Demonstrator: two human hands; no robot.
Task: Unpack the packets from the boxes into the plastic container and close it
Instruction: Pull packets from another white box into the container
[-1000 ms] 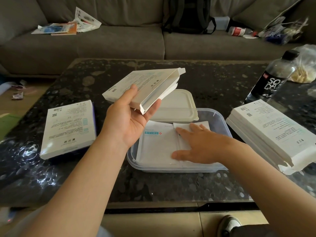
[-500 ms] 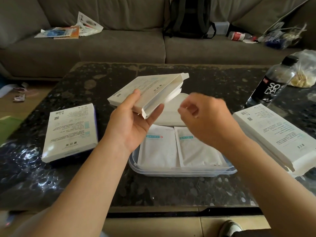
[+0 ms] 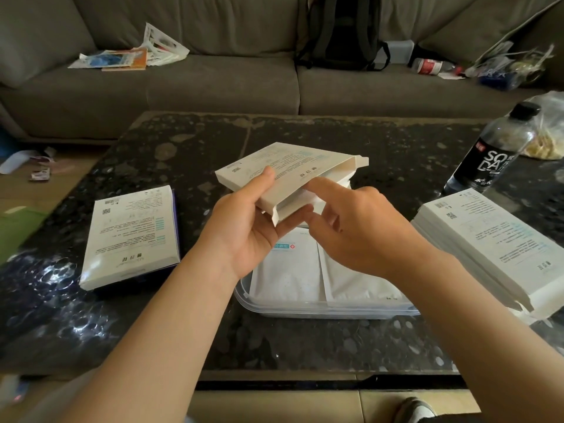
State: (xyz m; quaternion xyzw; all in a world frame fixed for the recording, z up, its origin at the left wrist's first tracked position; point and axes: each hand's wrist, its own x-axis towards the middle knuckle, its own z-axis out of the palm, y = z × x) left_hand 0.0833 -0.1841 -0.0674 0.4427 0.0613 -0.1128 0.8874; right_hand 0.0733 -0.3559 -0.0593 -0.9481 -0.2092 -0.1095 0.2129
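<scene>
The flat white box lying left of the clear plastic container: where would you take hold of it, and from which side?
The flat white cardboard box lies flat on the dark speckled table, with both long edges free and no gap beneath it. So probably a grip across those two long edges near the middle, coming down from above.

A home living room, apparently: grey sofa (image 3: 213,83) behind a coffee table (image 3: 305,340).

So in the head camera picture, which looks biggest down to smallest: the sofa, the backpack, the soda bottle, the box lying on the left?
1. sofa
2. box lying on the left and backpack: about alike; the backpack sits farther and is cropped
3. soda bottle
</scene>
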